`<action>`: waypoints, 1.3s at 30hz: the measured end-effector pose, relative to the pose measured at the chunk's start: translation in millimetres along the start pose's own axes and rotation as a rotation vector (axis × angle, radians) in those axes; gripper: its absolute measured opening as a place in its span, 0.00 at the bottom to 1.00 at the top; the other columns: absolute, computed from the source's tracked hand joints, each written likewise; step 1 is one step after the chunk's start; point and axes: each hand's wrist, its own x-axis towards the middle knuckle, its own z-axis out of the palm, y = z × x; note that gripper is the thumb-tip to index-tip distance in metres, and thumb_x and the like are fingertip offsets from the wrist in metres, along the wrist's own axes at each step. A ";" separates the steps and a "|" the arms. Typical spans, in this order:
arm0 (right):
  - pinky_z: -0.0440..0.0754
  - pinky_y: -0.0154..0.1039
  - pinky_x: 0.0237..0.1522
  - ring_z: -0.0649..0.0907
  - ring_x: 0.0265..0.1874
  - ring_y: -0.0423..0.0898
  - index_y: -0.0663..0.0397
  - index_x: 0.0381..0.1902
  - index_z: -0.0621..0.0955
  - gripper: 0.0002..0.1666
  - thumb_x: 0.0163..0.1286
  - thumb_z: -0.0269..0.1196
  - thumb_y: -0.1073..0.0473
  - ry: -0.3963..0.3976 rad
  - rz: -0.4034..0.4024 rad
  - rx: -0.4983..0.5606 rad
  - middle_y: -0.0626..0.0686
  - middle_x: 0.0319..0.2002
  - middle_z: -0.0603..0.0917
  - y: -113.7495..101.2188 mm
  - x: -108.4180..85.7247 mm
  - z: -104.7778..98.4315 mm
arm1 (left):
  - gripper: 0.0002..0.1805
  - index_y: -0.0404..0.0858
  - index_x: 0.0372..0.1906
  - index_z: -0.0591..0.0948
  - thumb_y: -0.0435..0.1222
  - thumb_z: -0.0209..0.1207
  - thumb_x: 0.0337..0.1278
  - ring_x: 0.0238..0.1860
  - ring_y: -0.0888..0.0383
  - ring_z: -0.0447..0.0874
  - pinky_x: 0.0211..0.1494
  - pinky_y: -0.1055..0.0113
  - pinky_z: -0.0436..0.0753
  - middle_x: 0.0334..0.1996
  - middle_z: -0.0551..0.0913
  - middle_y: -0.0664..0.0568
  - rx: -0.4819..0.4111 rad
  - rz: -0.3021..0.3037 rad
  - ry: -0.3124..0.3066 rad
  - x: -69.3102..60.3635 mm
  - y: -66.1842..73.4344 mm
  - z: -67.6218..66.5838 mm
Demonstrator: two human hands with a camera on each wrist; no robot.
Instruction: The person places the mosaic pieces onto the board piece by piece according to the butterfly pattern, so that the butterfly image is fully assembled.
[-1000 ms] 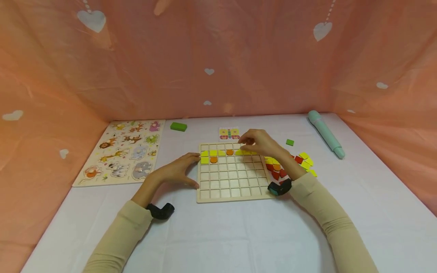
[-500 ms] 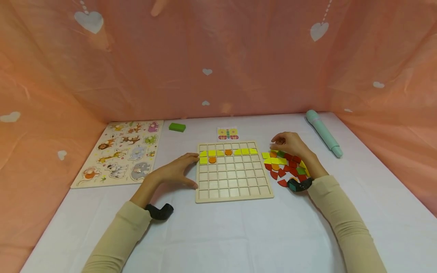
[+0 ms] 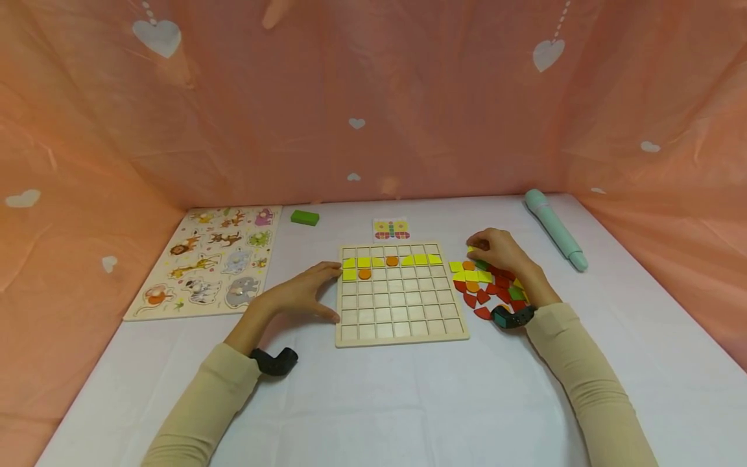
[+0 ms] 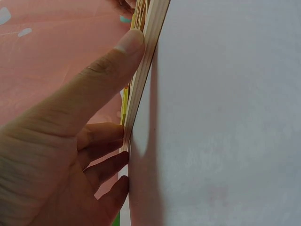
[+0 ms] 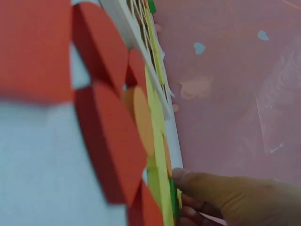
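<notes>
A wooden grid board (image 3: 403, 339) lies mid-table. Its second row from the back bears yellow tiles (image 3: 364, 262) and an orange disc (image 3: 392, 261); another yellow tile and orange disc lie in the row nearer me. My left hand (image 3: 300, 293) rests against the board's left edge, thumb and fingers spread along it, as the left wrist view also shows. At the back of a pile of loose pieces (image 3: 482, 297) right of the board, my right hand (image 3: 500, 250) pinches a yellow piece (image 3: 470, 249). Its fingers hide much of that piece, so its shape is unclear.
A butterfly pattern card (image 3: 391, 229) lies behind the board. An animal puzzle (image 3: 204, 263) is at the left, with a green block (image 3: 305, 217) beside it. A mint-green stick-shaped object (image 3: 556, 229) lies at the back right. Pink curtain (image 3: 373, 155) closes the back.
My right hand has left the board's back row, moved right to the loose pieces, and closed its fingertips on a yellow piece. The left hand stays at the board's edge.
</notes>
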 end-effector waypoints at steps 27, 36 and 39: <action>0.82 0.43 0.41 0.81 0.38 0.50 0.65 0.47 0.82 0.17 0.62 0.64 0.60 0.121 -0.229 0.186 0.59 0.41 0.83 -121.0 22.1 26.1 | 0.54 0.31 0.67 0.62 0.51 0.73 0.35 0.71 0.45 0.51 0.73 0.53 0.53 0.70 0.56 0.41 0.015 0.011 0.010 -0.7 -2.1 -0.6; 0.82 0.35 0.37 0.81 0.34 0.48 0.65 0.42 0.83 0.15 0.58 0.67 0.63 0.006 -0.387 0.161 0.58 0.37 0.84 -137.0 30.0 61.2 | 0.53 0.29 0.66 0.62 0.51 0.73 0.35 0.70 0.43 0.51 0.72 0.51 0.54 0.69 0.57 0.39 0.012 0.032 0.014 0.0 -2.0 -1.0; 0.82 0.33 0.36 0.82 0.34 0.47 0.65 0.41 0.83 0.14 0.57 0.68 0.64 -0.042 -0.436 0.125 0.57 0.38 0.84 -135.8 31.5 67.0 | 0.53 0.29 0.66 0.62 0.51 0.73 0.35 0.70 0.44 0.51 0.72 0.51 0.54 0.69 0.57 0.39 0.013 0.031 0.012 0.1 -2.1 -1.2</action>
